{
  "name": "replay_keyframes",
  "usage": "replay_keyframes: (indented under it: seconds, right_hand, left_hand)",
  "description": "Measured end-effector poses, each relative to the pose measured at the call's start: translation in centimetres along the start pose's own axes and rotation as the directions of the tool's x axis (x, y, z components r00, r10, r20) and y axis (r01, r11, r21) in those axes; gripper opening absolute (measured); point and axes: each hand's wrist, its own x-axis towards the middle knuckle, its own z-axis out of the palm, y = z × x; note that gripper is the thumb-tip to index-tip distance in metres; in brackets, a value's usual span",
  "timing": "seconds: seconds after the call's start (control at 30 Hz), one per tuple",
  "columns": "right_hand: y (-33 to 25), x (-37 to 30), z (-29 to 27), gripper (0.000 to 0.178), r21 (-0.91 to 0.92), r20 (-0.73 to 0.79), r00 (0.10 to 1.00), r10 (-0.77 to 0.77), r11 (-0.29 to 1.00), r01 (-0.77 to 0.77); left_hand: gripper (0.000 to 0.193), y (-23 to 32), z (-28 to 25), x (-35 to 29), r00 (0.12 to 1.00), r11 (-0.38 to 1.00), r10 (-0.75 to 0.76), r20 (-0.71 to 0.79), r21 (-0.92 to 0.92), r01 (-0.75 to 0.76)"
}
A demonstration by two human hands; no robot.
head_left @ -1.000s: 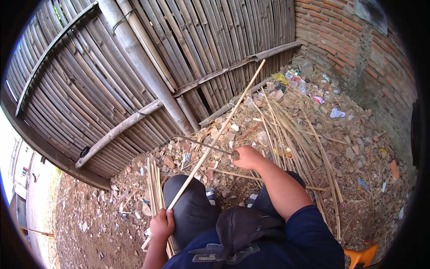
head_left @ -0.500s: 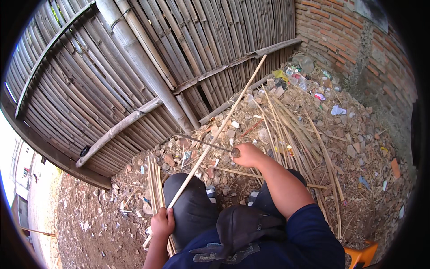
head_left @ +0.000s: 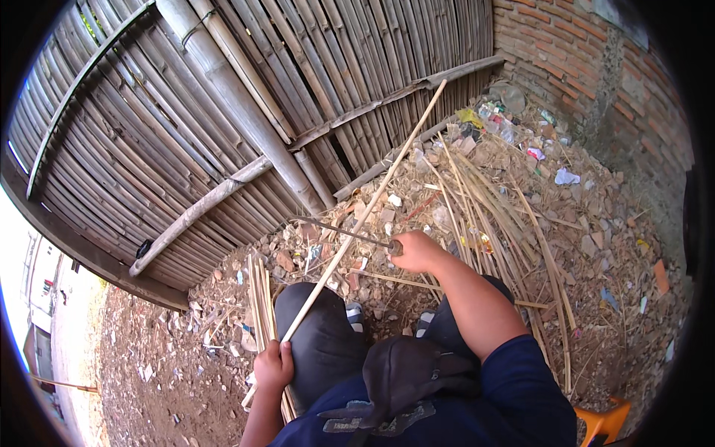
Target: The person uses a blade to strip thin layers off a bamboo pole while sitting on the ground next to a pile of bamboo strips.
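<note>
My left hand is closed round the lower part of a long pale bamboo strip, which slants up and away to the right across my left thigh. My right hand grips the handle of a long, thin-bladed knife. Its dark blade points left and crosses the strip about midway along. Whether the edge bites into the strip is too small to tell. Beside my left leg lies a bundle of cut bamboo strips, partly hidden by my left hand and forearm.
More bamboo strips lie spread on the ground at the right. Beyond stands a bamboo fence, meeting a brick wall. Rubble and litter cover the ground. An orange plastic stool shows at the lower right.
The view has shifted slightly. Both hands keep their grips, and the blade still crosses the strip at nearly the same place.
</note>
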Motion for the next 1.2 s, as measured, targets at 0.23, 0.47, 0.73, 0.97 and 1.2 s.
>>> replay_keyframes:
  seconds: [0.23,0.47,0.73,0.97,1.2]
  right_hand:
    - [-0.42,-0.30,-0.45,0.047,-0.009,0.012,1.000,0.006,1.000,-0.005]
    - [-0.05,-0.25,0.05,0.046,-0.011,-0.024,1.000,-0.004,1.000,0.004]
    - [0.16,-0.15,0.22,0.049,-0.015,-0.042,0.999,-0.021,1.000,0.020]
    - [-0.35,-0.29,-0.44,0.051,0.009,0.002,1.000,0.007,1.000,-0.007]
    - [-0.38,-0.27,-0.48,0.052,0.001,0.004,1.000,0.005,1.000,-0.005]
  left_hand:
    - [0.035,-0.32,0.29,0.01,1.000,1.000,-0.006,0.007,-0.009,0.006]
    - [0.036,-0.31,0.30,0.02,1.000,1.000,-0.018,0.019,-0.010,0.018]
    - [0.036,0.09,0.05,0.07,1.000,1.000,-0.013,0.011,-0.022,0.013]
    - [0.037,0.30,-0.07,0.09,1.000,0.999,-0.020,0.021,-0.028,0.020]
    - [0.034,-0.04,0.21,0.15,1.000,0.999,-0.002,0.012,-0.032,0.002]
